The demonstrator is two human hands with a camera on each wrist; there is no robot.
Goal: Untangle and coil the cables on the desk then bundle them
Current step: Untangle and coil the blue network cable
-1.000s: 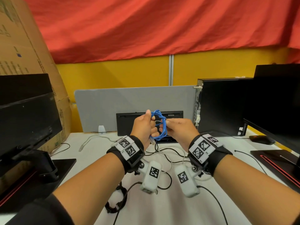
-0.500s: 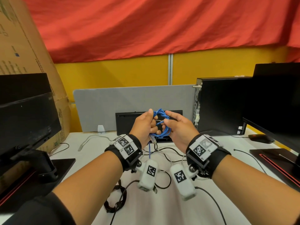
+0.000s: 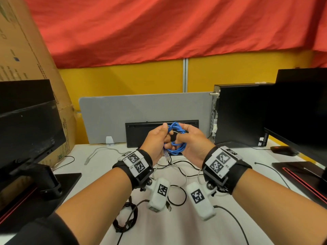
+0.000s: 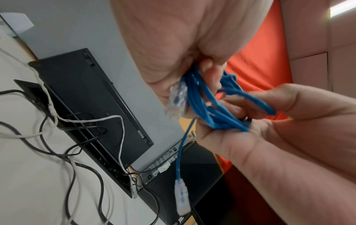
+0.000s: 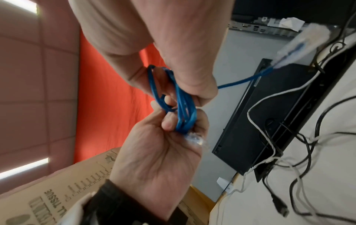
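Observation:
A thin blue network cable point(image 3: 175, 138) is gathered into a small coil, held in the air above the desk's back middle. My left hand point(image 3: 158, 139) grips the coil's left side, fingers curled round the strands point(image 4: 208, 109). My right hand point(image 3: 190, 141) grips the right side, fingers hooked through the loops point(image 5: 183, 109). One clear plug point(image 4: 177, 100) sticks out below my left palm. A short loose end hangs down with the second clear plug point(image 4: 182, 197) on it.
Loose black and white cables point(image 3: 178, 167) sprawl on the white desk point(image 3: 177, 227) under my hands. A coiled black cable point(image 3: 125, 220) lies near the front. A keyboard point(image 3: 141, 133) leans on a grey divider point(image 3: 123, 112). A PC tower point(image 3: 238, 112) and monitors point(image 3: 26, 131) flank the sides.
My right hand has rolled over the coil and its fingers now curl deeper through the loops. The coil looks tighter and stays about where it was.

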